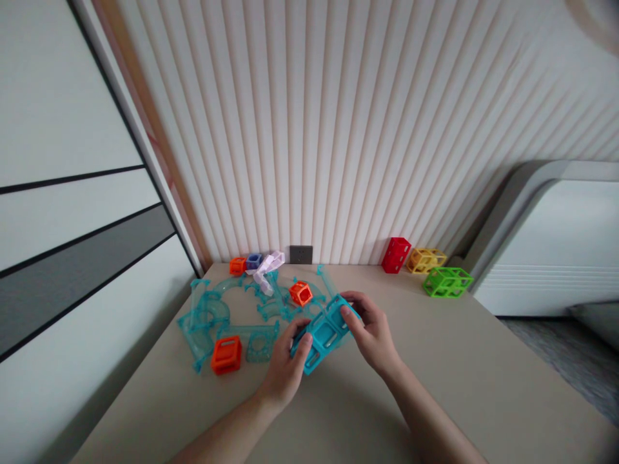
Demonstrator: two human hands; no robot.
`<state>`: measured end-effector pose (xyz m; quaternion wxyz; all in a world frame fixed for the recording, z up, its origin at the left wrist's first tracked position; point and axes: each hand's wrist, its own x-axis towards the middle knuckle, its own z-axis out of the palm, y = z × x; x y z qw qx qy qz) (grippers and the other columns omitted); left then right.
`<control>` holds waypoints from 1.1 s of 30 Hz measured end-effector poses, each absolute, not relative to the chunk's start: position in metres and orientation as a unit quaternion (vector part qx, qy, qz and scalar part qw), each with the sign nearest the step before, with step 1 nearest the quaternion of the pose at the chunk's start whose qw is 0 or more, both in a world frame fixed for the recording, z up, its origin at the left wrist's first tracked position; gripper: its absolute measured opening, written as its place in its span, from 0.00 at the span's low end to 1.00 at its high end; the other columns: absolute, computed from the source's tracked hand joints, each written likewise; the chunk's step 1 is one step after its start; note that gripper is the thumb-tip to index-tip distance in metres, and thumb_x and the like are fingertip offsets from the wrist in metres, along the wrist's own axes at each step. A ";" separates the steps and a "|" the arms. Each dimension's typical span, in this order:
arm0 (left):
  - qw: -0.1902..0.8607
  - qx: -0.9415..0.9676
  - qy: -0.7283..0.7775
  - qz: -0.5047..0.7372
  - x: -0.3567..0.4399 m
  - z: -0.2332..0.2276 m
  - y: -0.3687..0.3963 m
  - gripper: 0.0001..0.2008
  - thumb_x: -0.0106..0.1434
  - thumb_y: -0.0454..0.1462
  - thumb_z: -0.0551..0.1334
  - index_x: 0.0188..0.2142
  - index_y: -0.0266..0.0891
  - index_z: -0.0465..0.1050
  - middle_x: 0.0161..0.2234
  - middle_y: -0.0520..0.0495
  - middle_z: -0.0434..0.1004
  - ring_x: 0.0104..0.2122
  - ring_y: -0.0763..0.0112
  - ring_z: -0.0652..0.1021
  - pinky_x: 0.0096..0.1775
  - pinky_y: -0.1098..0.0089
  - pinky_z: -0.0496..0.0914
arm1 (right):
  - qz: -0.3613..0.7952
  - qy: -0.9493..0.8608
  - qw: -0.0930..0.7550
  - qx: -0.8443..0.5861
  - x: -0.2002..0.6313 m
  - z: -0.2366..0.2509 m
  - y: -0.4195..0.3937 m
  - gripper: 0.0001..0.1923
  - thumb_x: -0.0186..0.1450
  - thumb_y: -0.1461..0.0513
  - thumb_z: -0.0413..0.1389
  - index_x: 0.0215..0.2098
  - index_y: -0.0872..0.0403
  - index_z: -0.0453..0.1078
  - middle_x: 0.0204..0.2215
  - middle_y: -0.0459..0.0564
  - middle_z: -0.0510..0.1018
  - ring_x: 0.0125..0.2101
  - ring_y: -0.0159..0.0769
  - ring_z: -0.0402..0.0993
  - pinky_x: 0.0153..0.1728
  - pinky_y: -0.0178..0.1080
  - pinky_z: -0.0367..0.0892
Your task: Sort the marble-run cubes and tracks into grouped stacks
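Observation:
Between both hands, a blue block of joined open-frame cubes (324, 333) is held tilted above the table. My left hand (287, 364) grips its lower left end, thumb on the near face. At the upper right end, my right hand (370, 328) has its thumb on the face and fingers curled behind. The fingers behind the block are partly hidden. Just beyond lies an orange-red cube (300, 293) among clear teal track pieces (227, 316). Left of my left hand sits a larger orange cube (226, 355), beside a flat teal piece with a round hole (260, 347).
Along the table's (435, 361) back left are a small orange cube (237, 266), a purple cube (254, 261) and a lilac piece (265, 270). Back right stand red (396, 255), yellow (425, 260) and green (447, 282) frame blocks. A ribbed wall (309, 129) borders the table.

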<state>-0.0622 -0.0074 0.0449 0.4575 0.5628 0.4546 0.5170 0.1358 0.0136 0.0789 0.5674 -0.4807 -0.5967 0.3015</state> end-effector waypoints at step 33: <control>0.501 0.577 0.367 0.530 -0.061 0.039 -0.010 0.25 0.69 0.48 0.61 0.60 0.40 0.65 0.57 0.37 0.75 0.54 0.55 0.77 0.54 0.61 0.72 | 0.543 -0.496 0.574 -0.360 0.105 0.057 0.006 0.21 0.66 0.49 0.62 0.50 0.52 0.77 0.46 0.53 0.83 0.46 0.46 0.78 0.52 0.47 0.69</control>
